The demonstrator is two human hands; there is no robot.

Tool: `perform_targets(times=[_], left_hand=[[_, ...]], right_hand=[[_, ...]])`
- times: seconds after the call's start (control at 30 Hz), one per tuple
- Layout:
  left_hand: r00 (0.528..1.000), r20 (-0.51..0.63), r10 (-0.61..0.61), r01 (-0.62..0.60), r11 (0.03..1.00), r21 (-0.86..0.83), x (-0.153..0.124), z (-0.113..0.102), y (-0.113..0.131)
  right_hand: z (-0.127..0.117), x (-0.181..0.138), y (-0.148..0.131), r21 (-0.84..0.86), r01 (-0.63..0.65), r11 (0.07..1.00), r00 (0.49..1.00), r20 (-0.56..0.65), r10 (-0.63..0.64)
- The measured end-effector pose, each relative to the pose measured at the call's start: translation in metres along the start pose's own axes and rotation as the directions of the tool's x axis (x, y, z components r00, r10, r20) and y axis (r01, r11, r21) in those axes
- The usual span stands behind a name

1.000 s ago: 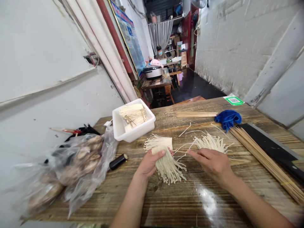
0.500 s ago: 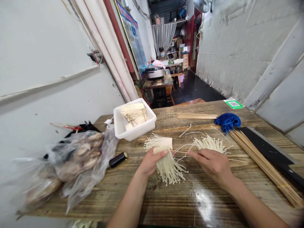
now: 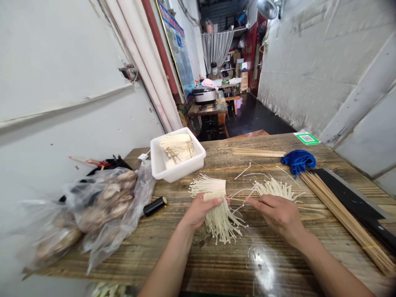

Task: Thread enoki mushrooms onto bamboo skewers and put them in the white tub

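Note:
My left hand (image 3: 199, 210) presses down on a bunch of pale enoki mushrooms (image 3: 221, 220) lying on the wooden table (image 3: 235, 264), fingers curled over its cut end. A second enoki bunch (image 3: 208, 185) lies just beyond it. My right hand (image 3: 276, 212) rests on the table to the right, fingers together and pointing left, pinching thin strands beside a third loose enoki clump (image 3: 274, 187). What the fingertips grip is too thin to make out.
A white tub (image 3: 161, 165) with skewered enoki stands behind. Bamboo skewers (image 3: 343, 214), a cleaver (image 3: 355, 202) and a blue cloth (image 3: 298, 159) lie right. Plastic bags of mushrooms (image 3: 102, 206) and a black cylinder (image 3: 154, 205) sit left. A person sits far back.
Both hands stay almost in place on the enoki. The view has drifted slightly, and the right hand's fingertips have edged a little toward the left hand.

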State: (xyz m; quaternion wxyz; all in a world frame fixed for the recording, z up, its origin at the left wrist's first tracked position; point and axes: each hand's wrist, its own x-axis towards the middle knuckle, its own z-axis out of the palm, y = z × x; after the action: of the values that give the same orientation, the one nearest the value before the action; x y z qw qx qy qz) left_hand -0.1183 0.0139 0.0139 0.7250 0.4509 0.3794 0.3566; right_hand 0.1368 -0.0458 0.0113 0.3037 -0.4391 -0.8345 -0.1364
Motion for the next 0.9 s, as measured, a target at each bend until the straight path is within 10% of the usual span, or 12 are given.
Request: perform_targets(times=[0.9], left_hand=[[0.999,0.006,-0.040,0.040,0.999,-0.017,0.0020,0.0090,-0.0065]], right_hand=[[0.0070,0.0060,-0.0035,0.081,-0.049,0.995,0.999,0.014,0.048]])
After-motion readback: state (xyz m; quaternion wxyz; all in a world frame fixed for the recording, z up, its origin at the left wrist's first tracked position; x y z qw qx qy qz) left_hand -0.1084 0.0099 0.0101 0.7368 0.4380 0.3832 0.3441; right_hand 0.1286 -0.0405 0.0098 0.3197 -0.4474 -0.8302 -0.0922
